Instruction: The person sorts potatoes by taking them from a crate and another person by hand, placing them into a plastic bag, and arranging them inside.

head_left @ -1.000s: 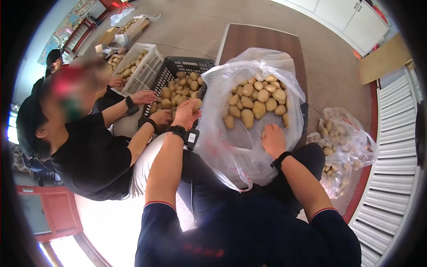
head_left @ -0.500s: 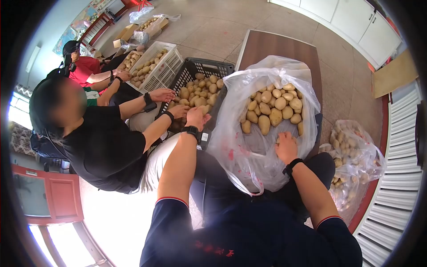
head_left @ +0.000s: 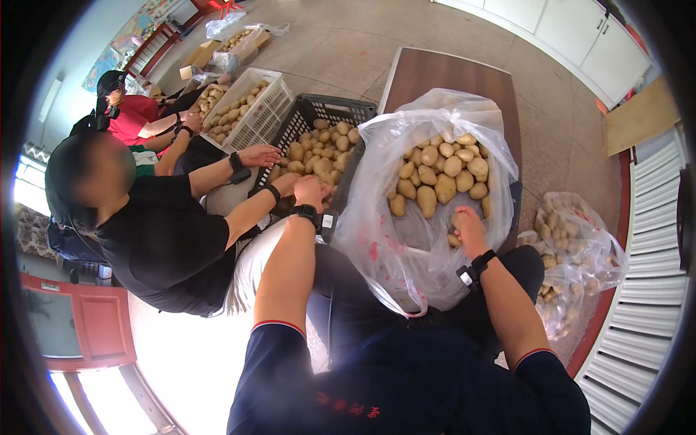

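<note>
Potatoes lie in the clear bag, ahead and slightly left of my right hand (the nearer one), its fingers curled around one potato, long axis unclear, while my left hand, grip hidden, is at the black crate.

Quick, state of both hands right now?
Left hand: over the black crate; whether open or holding anything cannot be told.
Right hand: closed on a potato at the plastic bag.
</note>
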Action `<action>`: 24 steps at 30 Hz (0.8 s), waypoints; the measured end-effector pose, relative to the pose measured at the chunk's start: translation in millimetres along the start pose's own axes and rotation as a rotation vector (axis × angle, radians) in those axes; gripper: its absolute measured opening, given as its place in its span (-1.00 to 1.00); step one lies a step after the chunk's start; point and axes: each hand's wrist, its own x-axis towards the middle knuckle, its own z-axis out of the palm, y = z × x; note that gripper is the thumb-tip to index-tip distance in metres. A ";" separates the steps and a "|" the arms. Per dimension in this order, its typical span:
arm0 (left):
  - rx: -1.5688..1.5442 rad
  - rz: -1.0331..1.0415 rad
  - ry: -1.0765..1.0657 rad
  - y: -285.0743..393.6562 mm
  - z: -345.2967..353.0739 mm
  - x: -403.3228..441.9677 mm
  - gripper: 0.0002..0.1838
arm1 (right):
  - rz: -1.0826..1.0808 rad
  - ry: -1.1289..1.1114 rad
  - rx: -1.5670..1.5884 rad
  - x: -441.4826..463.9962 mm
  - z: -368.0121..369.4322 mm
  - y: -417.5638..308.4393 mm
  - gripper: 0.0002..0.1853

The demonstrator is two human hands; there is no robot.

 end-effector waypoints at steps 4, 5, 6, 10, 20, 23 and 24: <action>-0.198 -0.102 0.056 17.8 16.6 -10.8 -0.73 | 0.299 -0.227 0.668 -9.7 -7.1 -21.2 -0.71; -0.196 -0.110 0.046 22.7 22.6 -18.2 -0.73 | 0.303 -0.214 0.665 -10.6 -7.1 -22.9 -0.71; -0.204 -0.097 0.029 25.3 28.0 -23.5 -0.73 | 0.299 -0.247 0.737 -11.6 -6.4 -24.6 -0.71; -0.204 -0.086 -0.074 34.4 50.3 -45.4 -0.70 | 0.257 -0.320 0.841 -15.1 -2.3 -38.6 -0.62; 0.151 -0.109 -0.629 47.0 101.0 -102.7 -0.52 | 0.214 -0.543 0.657 -32.9 19.7 -98.7 -0.67; 0.271 -0.145 -0.739 44.7 108.7 -110.4 -0.51 | 0.170 -0.583 0.581 -40.6 35.6 -119.9 -0.64; 0.275 -0.140 -0.723 45.0 110.1 -113.3 -0.51 | 0.132 -0.562 0.539 -43.0 41.6 -125.9 -0.64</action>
